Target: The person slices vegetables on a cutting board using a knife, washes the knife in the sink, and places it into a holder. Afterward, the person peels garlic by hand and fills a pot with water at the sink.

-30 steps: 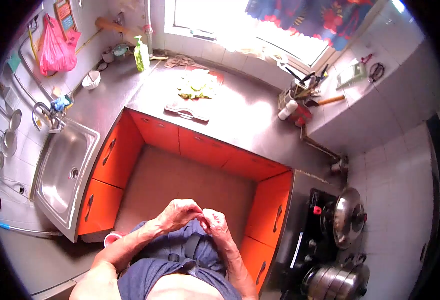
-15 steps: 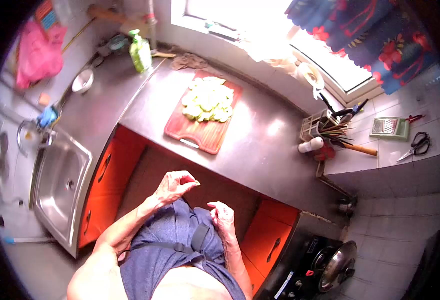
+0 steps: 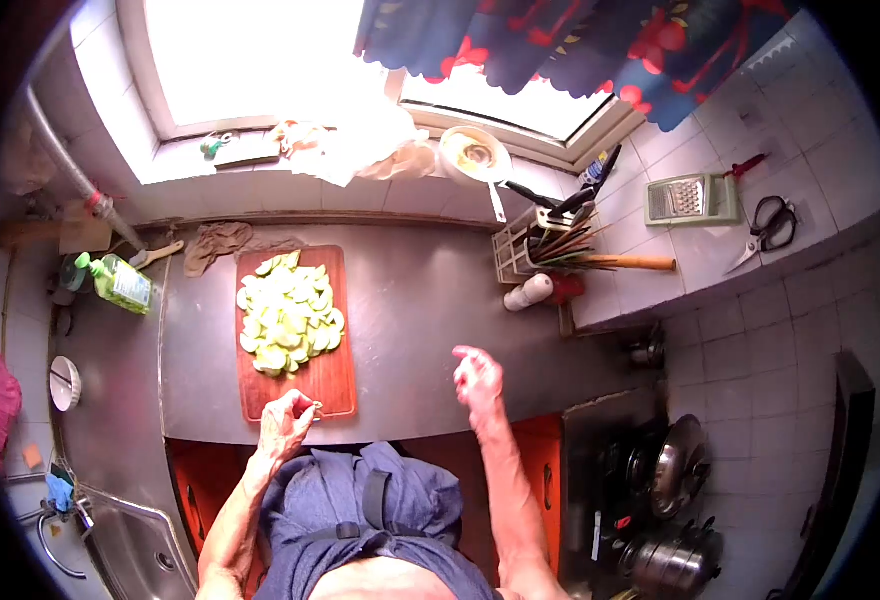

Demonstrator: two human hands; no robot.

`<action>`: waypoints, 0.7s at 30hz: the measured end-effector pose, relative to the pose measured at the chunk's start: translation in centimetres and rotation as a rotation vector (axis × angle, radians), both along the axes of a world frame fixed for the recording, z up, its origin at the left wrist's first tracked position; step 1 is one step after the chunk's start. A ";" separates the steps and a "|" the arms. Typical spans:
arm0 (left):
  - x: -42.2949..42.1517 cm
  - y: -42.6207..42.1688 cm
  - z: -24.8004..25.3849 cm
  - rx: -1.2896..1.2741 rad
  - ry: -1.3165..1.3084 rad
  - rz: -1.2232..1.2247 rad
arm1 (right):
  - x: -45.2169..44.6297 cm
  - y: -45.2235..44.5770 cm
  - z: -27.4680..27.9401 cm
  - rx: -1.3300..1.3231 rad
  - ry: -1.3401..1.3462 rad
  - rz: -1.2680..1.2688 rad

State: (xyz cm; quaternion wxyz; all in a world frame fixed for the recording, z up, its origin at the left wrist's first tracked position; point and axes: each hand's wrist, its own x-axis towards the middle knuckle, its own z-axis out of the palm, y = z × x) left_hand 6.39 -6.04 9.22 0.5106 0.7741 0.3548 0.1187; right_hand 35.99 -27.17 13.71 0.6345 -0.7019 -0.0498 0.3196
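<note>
My left hand [image 3: 286,426] is at the front edge of a reddish wooden cutting board [image 3: 305,392]. Its thumb and fingers are pinched together at a tiny pale bit, too small to name. A heap of sliced pale-green vegetable [image 3: 290,315], perhaps cucumber or squash, covers most of the board. Over the counter, to the right of the board, my right hand [image 3: 480,380] has its index finger stretched out and the others loosely bent. Nothing shows in it.
At the right stand a utensil rack [image 3: 520,245], a white shaker bottle [image 3: 528,293], a grater [image 3: 693,200] and scissors [image 3: 770,230]. A soap bottle [image 3: 120,284], brown cloth [image 3: 222,245] and sink [image 3: 140,540] lie left. A lidded pan [image 3: 678,465] sits on the stove.
The view has turned and moved nearer the counter. My left hand, still pinched, has come up to the board's front edge. My right hand has moved forward and right, over the counter.
</note>
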 end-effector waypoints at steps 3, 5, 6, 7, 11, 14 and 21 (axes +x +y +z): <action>1.9 -0.2 1.3 -0.039 0.007 0.053 | 10.7 2.1 3.1 -0.140 -0.723 0.102; 2.7 -0.5 1.3 -0.024 0.027 0.110 | 16.4 4.2 9.0 -0.441 -1.292 0.090; 3.0 -0.6 0.8 -0.013 0.027 0.134 | 19.5 5.3 10.6 -0.615 -1.586 0.044; 3.5 -0.9 0.8 -0.040 0.030 0.169 | 22.2 6.3 12.6 -0.801 -1.669 0.083; 5.5 -1.5 1.4 0.027 0.082 0.262 | 35.5 8.6 14.3 -1.104 -2.068 0.350; 5.4 -1.8 -0.3 -0.002 0.072 0.343 | 39.9 10.1 14.6 -1.427 -1.865 0.770; 5.0 -3.3 -0.1 -0.063 0.144 0.422 | 42.6 12.3 11.7 -1.679 -1.434 1.032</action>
